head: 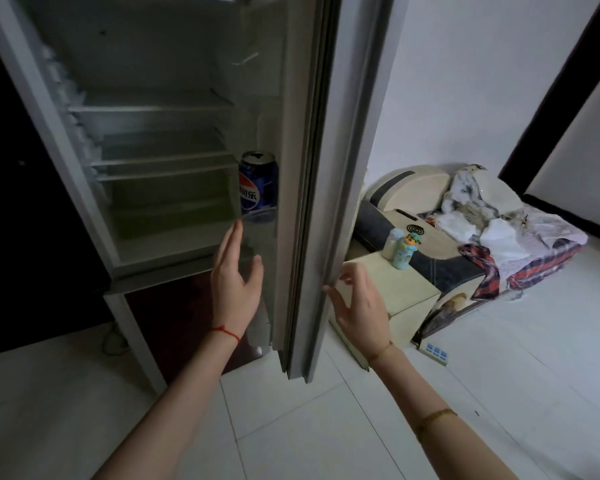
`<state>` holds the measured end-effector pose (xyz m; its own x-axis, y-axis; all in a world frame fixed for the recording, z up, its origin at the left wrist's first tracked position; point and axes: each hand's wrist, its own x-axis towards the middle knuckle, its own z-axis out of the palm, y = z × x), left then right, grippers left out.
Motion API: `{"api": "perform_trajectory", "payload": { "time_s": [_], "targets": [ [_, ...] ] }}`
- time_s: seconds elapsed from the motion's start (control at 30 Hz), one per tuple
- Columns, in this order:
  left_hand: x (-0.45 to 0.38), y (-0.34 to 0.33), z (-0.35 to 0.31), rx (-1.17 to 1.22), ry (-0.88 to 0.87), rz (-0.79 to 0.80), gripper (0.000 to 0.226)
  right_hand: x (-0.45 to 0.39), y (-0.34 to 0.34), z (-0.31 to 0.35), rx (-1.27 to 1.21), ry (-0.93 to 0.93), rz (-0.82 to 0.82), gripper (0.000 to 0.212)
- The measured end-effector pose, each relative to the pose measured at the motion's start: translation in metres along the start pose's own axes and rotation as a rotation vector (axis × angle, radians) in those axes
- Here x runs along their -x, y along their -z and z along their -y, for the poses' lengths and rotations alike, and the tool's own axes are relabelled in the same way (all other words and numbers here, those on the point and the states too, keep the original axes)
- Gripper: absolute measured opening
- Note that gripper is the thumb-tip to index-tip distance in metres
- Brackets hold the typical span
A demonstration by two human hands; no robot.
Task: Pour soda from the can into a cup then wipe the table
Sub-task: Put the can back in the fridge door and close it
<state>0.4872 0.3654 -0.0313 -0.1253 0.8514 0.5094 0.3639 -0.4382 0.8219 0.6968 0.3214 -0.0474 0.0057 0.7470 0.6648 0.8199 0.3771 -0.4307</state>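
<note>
Both hands bare and empty at the open fridge; the soda can waits on the door shelf.

At the left, the fridge [146,140] stands open, its wire shelves bare. The left hand [234,282] reaches in with fingers spread wide, holding nothing, just below the can [258,183], which stands upright in the door's shelf behind a clear rail. The can looks already opened at the top, so it is likely to be light, thin-walled and easily dented, perhaps cold and slick; best gripped round the middle and lifted straight up over the rail, kept level. The door [312,168] edge stands between the hands. The right hand [359,306] is loosely open beside that edge, seemingly just off it. Farther right, bottles [400,249] sit on a low cabinet [392,289], with heaped clothes [506,230] beyond. No cup or table is in view.
</note>
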Motion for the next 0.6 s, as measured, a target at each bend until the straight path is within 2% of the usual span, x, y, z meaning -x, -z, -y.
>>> {"api": "perform_trajectory", "payload": {
  "time_s": [0.17, 0.33, 0.6],
  "targets": [
    [0.0, 0.029, 0.013, -0.003, 0.08, -0.072, 0.058, -0.01, -0.026, 0.029, -0.105, 0.149, 0.074, 0.06],
    [-0.001, 0.054, 0.014, -0.031, 0.119, -0.125, 0.049, -0.027, -0.057, 0.056, -0.081, 0.283, 0.127, 0.088],
    [0.001, 0.096, 0.03, -0.002, 0.158, -0.2, 0.043, -0.053, -0.115, 0.095, -0.15, 0.421, 0.181, 0.081]
  ]
}}
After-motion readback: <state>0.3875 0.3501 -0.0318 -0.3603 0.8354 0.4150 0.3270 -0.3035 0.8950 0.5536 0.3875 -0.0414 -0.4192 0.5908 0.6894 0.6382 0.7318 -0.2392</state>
